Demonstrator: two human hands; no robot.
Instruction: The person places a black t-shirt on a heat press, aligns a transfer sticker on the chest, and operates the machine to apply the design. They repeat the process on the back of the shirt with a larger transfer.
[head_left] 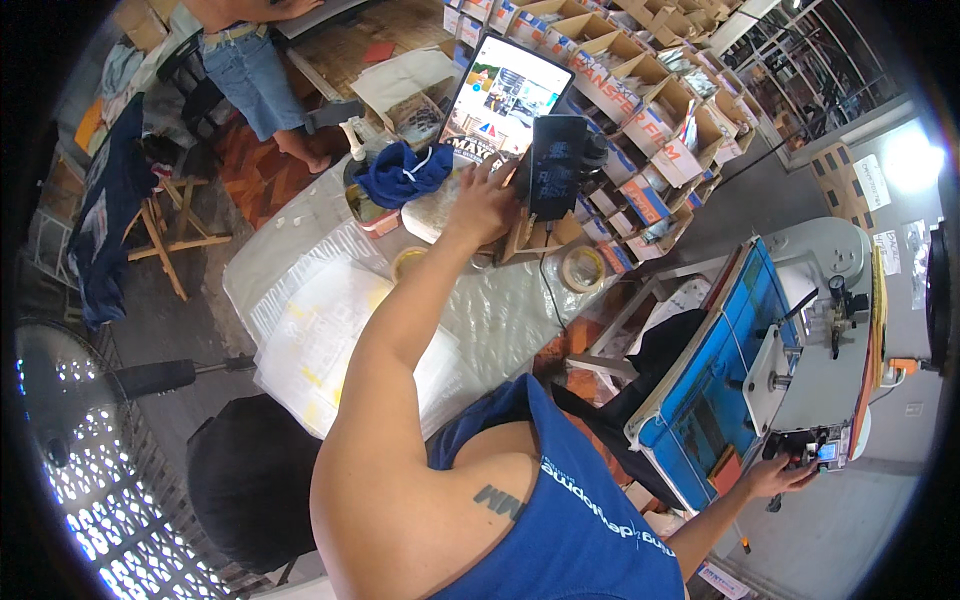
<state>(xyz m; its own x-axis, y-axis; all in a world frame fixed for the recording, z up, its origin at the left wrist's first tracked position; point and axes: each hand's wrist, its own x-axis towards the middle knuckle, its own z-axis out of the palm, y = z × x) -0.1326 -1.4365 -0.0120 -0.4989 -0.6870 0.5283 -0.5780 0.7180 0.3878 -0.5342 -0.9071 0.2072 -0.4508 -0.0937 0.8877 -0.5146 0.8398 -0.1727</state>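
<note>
My left hand [483,205] reaches over the far side of the table, its fingers stretched forward and apart. It is just below a lit tablet screen [510,92] and close to the left edge of a dark phone [556,168] propped upright on a cardboard box [540,236]. Whether the fingertips touch the screen, I cannot tell. Out at the right, my right hand [778,476] is at a small control box [808,448] with a lit display, on a heat press [790,370]. Its fingers are extended, with no held thing visible.
Plastic sheeting covers the table [500,320], with printed transparent film sheets [320,330], a blue cloth [405,175] and a tape roll [583,269] on it. Cardboard bins [640,110] stand behind. At left are a fan [75,400], a wooden stool [178,225] and another person [250,80].
</note>
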